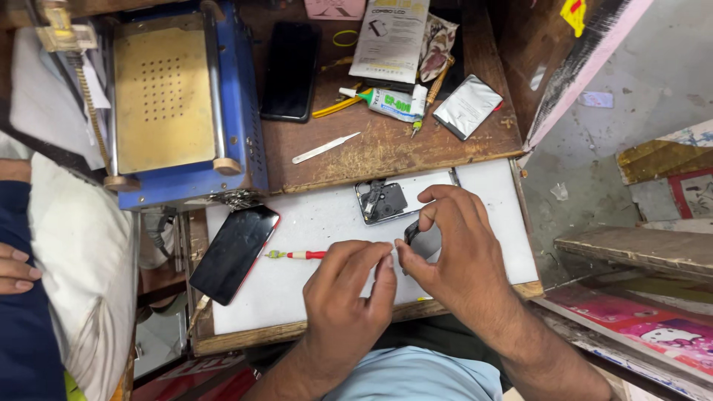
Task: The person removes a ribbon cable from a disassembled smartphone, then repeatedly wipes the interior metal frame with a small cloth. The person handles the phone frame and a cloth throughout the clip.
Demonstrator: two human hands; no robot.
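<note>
My left hand [349, 293] and my right hand [453, 249] meet over a white work mat [312, 289]. Their fingertips pinch a small dark part [411, 232] together; how much of it each hand grips is hidden. An opened phone body [382, 200] with exposed insides lies just beyond my right fingers. A red-handled screwdriver [297, 255] lies on the mat, its end under my left hand. A black phone with a red edge [234, 252] rests at the mat's left edge.
A blue machine with a brass perforated plate [167, 96] stands at the back left. The wooden bench [371, 148] holds a black phone [290, 70], a glue tube [390, 102], a thin metal blade [324, 148], a silver battery [468, 106] and a packet. Another person's hand [15, 269] shows at far left.
</note>
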